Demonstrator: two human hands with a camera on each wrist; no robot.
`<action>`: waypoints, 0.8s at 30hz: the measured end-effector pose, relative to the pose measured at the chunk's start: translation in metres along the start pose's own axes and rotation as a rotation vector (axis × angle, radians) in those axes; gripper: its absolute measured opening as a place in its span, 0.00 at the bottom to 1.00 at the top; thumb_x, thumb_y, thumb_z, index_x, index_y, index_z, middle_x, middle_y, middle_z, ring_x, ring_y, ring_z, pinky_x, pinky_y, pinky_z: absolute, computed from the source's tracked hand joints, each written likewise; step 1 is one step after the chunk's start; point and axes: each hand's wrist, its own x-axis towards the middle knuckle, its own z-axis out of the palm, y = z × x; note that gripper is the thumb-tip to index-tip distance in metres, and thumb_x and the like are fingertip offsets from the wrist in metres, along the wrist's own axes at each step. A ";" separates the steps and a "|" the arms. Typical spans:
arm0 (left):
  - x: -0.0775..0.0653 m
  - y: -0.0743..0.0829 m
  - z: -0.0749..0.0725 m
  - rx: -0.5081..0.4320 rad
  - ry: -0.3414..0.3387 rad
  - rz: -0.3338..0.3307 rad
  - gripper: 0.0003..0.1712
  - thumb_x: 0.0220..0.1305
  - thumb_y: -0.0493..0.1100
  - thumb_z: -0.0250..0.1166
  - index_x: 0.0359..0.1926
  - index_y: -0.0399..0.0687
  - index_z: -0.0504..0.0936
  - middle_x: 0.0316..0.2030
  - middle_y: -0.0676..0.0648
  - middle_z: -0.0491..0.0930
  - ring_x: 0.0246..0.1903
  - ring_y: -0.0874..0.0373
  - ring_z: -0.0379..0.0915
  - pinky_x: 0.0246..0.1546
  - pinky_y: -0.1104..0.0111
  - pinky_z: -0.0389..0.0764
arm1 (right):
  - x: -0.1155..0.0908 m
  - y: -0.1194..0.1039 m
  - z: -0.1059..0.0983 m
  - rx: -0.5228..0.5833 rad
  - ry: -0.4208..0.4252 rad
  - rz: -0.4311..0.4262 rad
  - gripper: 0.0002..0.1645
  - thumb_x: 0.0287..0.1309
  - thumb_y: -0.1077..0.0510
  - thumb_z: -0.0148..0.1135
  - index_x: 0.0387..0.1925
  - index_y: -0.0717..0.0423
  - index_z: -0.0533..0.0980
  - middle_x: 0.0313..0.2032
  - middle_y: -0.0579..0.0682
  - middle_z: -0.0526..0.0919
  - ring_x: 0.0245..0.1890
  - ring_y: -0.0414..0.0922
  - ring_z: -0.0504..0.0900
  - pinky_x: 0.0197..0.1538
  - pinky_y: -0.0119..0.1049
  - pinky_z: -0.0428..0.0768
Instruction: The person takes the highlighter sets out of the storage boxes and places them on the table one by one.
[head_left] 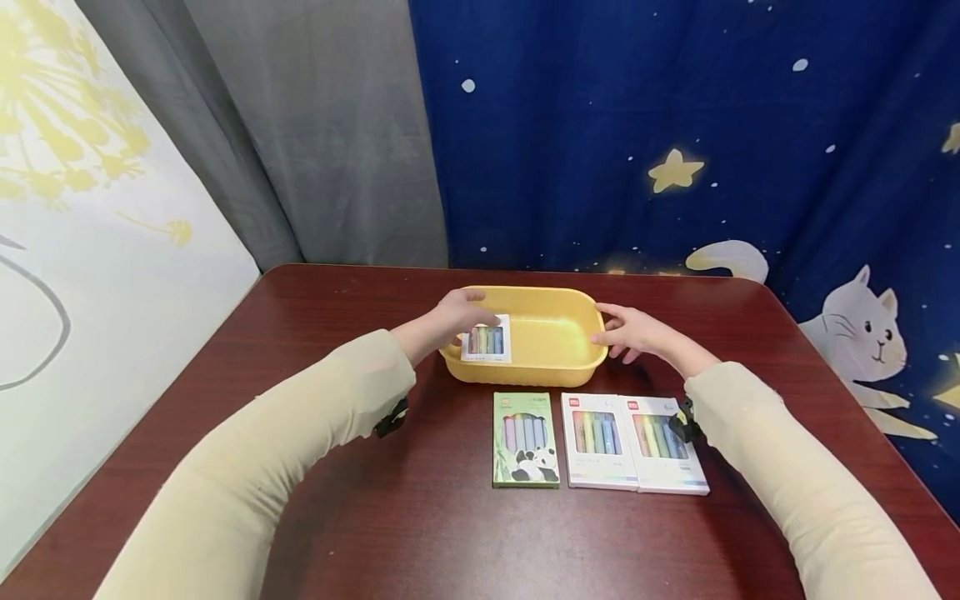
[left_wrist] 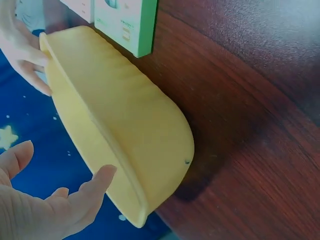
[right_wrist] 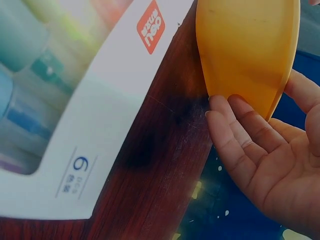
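A yellow plastic basket [head_left: 558, 377] stands toward the back of the table. Inside its left end sits a white box of coloured pens [head_left: 486, 357] with a clear window. My left hand [head_left: 453, 315] is over that end, fingers loosely spread, the thumb overlapping the box's top edge in the head view. In the left wrist view, one fingertip lies over the basket's rim [left_wrist: 117, 155]. At the other end, my right hand [head_left: 633, 331] holds the basket, its thumb at the rim and fingers against the outer wall [right_wrist: 240, 60].
In front of the basket lie a green box with a panda picture [head_left: 525, 440] and two white pen boxes, one on the left [head_left: 600, 479] and one on the right [head_left: 671, 479]. Beyond the dark red table [head_left: 420, 533] hangs a blue curtain [head_left: 570, 167].
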 end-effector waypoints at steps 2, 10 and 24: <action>0.007 -0.001 0.002 0.009 0.000 -0.018 0.40 0.57 0.42 0.64 0.68 0.51 0.57 0.66 0.45 0.56 0.62 0.43 0.58 0.59 0.47 0.60 | 0.000 0.001 0.000 0.003 0.001 0.002 0.46 0.61 0.55 0.56 0.70 0.61 0.42 0.56 0.69 0.69 0.36 0.54 0.81 0.34 0.42 0.80; 0.030 -0.007 0.013 0.126 0.028 -0.092 0.42 0.57 0.43 0.63 0.68 0.43 0.52 0.66 0.44 0.54 0.62 0.51 0.55 0.62 0.58 0.60 | -0.001 0.001 0.000 0.011 -0.003 -0.001 0.47 0.60 0.54 0.57 0.70 0.60 0.41 0.56 0.69 0.68 0.37 0.55 0.80 0.35 0.43 0.80; 0.050 -0.015 0.019 0.197 -0.005 -0.135 0.38 0.59 0.41 0.61 0.67 0.37 0.55 0.67 0.41 0.55 0.62 0.48 0.57 0.61 0.59 0.62 | -0.001 -0.001 0.000 0.017 -0.003 0.004 0.46 0.61 0.54 0.56 0.70 0.61 0.41 0.56 0.69 0.68 0.38 0.56 0.80 0.35 0.44 0.80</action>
